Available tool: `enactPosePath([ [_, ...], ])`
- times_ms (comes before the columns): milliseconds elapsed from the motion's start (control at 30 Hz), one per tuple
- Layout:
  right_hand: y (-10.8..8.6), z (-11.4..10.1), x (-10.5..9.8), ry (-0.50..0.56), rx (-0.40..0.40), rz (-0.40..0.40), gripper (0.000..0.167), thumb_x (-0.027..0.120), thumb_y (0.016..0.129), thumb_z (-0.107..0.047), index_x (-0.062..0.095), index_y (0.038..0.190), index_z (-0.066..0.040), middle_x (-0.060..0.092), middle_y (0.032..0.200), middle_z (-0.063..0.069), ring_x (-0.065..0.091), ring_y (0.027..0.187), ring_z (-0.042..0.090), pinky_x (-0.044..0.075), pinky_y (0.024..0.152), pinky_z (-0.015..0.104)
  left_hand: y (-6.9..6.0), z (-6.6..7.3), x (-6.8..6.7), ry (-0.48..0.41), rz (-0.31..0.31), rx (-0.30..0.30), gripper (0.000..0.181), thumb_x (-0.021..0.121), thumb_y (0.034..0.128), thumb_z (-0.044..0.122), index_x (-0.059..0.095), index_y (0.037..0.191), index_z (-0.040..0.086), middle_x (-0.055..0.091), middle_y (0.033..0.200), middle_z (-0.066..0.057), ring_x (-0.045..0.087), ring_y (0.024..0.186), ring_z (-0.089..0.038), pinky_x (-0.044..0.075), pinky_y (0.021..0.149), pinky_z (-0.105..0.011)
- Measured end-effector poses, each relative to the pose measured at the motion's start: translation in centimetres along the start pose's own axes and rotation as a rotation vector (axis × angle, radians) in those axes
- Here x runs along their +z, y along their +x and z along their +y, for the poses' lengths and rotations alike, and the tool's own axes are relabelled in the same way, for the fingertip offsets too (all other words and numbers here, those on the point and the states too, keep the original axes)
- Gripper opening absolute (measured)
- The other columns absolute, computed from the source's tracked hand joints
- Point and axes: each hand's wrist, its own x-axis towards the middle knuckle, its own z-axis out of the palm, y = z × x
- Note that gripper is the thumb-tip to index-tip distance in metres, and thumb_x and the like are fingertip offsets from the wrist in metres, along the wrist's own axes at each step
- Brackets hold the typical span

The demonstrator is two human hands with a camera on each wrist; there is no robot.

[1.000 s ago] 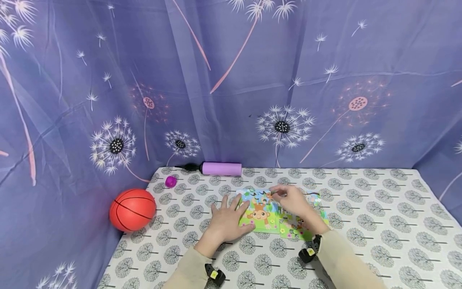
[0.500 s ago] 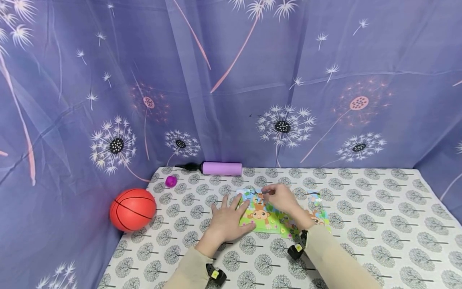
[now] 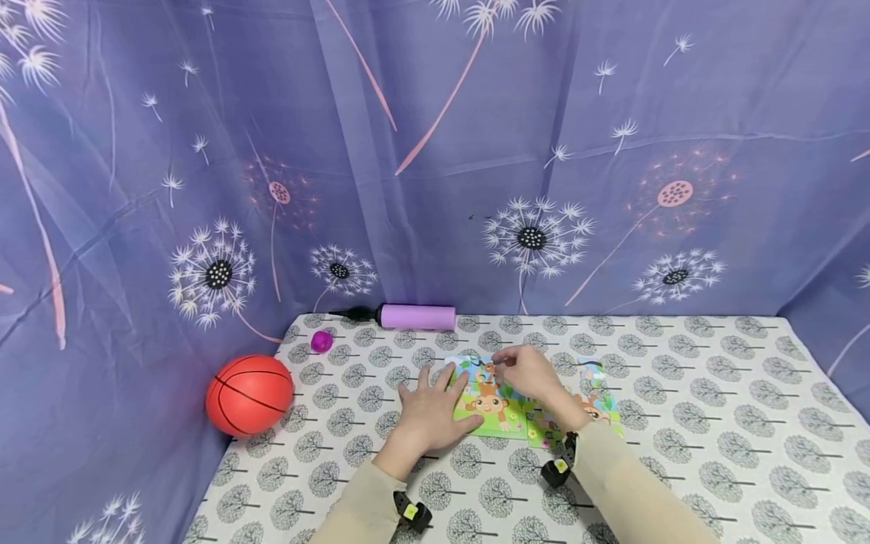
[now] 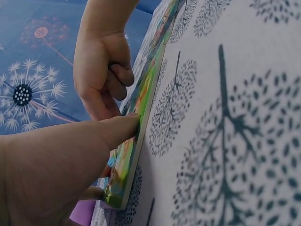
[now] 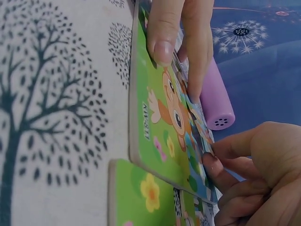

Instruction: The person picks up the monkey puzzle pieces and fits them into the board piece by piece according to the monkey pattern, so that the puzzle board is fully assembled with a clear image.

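A thin puzzle board with a monkey picture [image 3: 487,408] lies flat on the table. My left hand [image 3: 433,412] has its fingers spread over the board's left side; in the left wrist view its thumb [image 4: 124,126] rests at the near edge. At the board's upper right, my right hand [image 3: 533,375] pinches a small picture piece between thumb and fingertips; the right wrist view shows this piece [image 5: 201,126] tilted over the board. A second board [image 3: 540,436] with gaps in its picture touches the first on the right, partly hidden under my right hand and wrist.
A purple pump [image 3: 418,317] with a black nozzle lies along the table's back edge. Left of it is a small magenta object [image 3: 322,341]. A red ball [image 3: 249,395] sits at the left edge. A blue-purple curtain [image 3: 435,151] hangs behind the tree-patterned cloth [image 3: 680,393].
My right hand has moved left, from between the boards to over the first board, uncovering more of the second. My left hand has shifted very slightly on the board.
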Motion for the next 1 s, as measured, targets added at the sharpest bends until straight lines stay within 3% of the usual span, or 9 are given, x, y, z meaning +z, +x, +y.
enactPosePath([
  [233, -0.3, 0.6, -0.6, 0.022, -0.046, 0.012, 0.026, 0.068, 0.097, -0.014, 0.075, 0.121, -0.006, 0.075, 0.108, 0.005, 0.069, 0.097, 0.024, 0.057, 0.090, 0.049, 0.2, 0.2, -0.1, 0.001, -0.005, -0.002, 0.091, 0.045, 0.0911, 0.083, 0.032, 0.164, 0.031, 0.026, 0.171, -0.001, 0.023, 0.151, -0.050, 0.028, 0.103, -0.086],
  [333, -0.6, 0.9, -1.2, 0.015, -0.074, 0.020, 0.025, 0.068, 0.098, -0.013, 0.075, 0.120, -0.004, 0.075, 0.110, 0.008, 0.069, 0.100, 0.026, 0.057, 0.091, 0.049, 0.2, 0.3, -0.2, -0.006, 0.000, -0.005, 0.091, 0.047, 0.0908, 0.083, 0.034, 0.164, 0.030, 0.027, 0.170, -0.002, 0.024, 0.151, -0.051, 0.030, 0.102, -0.085],
  [467, -0.9, 1.5, -1.9, -0.002, -0.092, 0.037, 0.024, 0.068, 0.098, -0.014, 0.075, 0.119, -0.004, 0.075, 0.111, 0.011, 0.070, 0.092, 0.023, 0.058, 0.074, 0.039, 0.2, 0.5, -0.3, -0.004, 0.006, -0.011, 0.091, 0.049, 0.0905, 0.082, 0.038, 0.163, 0.027, 0.030, 0.169, -0.004, 0.027, 0.149, -0.052, 0.032, 0.102, -0.084],
  [600, -1.3, 2.4, -2.9, -0.004, -0.081, 0.072, 0.025, 0.069, 0.098, -0.016, 0.076, 0.120, -0.006, 0.075, 0.112, 0.013, 0.067, 0.076, 0.019, 0.047, 0.049, 0.029, 0.2, 0.7, -0.4, -0.007, 0.010, -0.010, 0.089, 0.050, 0.0909, 0.081, 0.037, 0.163, 0.030, 0.030, 0.169, -0.004, 0.027, 0.148, -0.054, 0.032, 0.102, -0.084],
  [767, -1.9, 3.9, -4.6, -0.028, -0.064, 0.095, 0.029, 0.067, 0.099, -0.020, 0.074, 0.124, -0.007, 0.075, 0.108, 0.012, 0.058, 0.063, 0.015, 0.044, 0.046, 0.029, 0.3, 0.8, -0.5, -0.007, 0.009, -0.002, 0.085, 0.050, 0.0919, 0.080, 0.036, 0.163, 0.034, 0.031, 0.168, -0.006, 0.028, 0.147, -0.056, 0.032, 0.102, -0.084],
  [933, -2.6, 5.7, -6.8, -0.019, -0.034, 0.105, 0.032, 0.065, 0.102, -0.023, 0.072, 0.127, -0.005, 0.073, 0.115, 0.019, 0.045, 0.048, 0.015, 0.040, 0.042, 0.031, 0.3, 1.0, -0.5, 0.021, 0.001, 0.021, 0.085, 0.048, 0.0940, 0.078, 0.037, 0.163, 0.029, 0.029, 0.169, -0.006, 0.026, 0.149, -0.053, 0.030, 0.106, -0.082],
  [1000, -2.9, 6.5, -7.7, -0.024, -0.022, 0.116, 0.033, 0.065, 0.102, -0.024, 0.072, 0.127, -0.004, 0.073, 0.116, 0.021, 0.053, 0.054, 0.016, 0.042, 0.044, 0.031, 0.4, 1.0, -0.4, 0.043, -0.008, 0.046, 0.086, 0.046, 0.0963, 0.076, 0.035, 0.164, 0.024, 0.027, 0.170, -0.004, 0.024, 0.152, -0.046, 0.027, 0.112, -0.077],
])
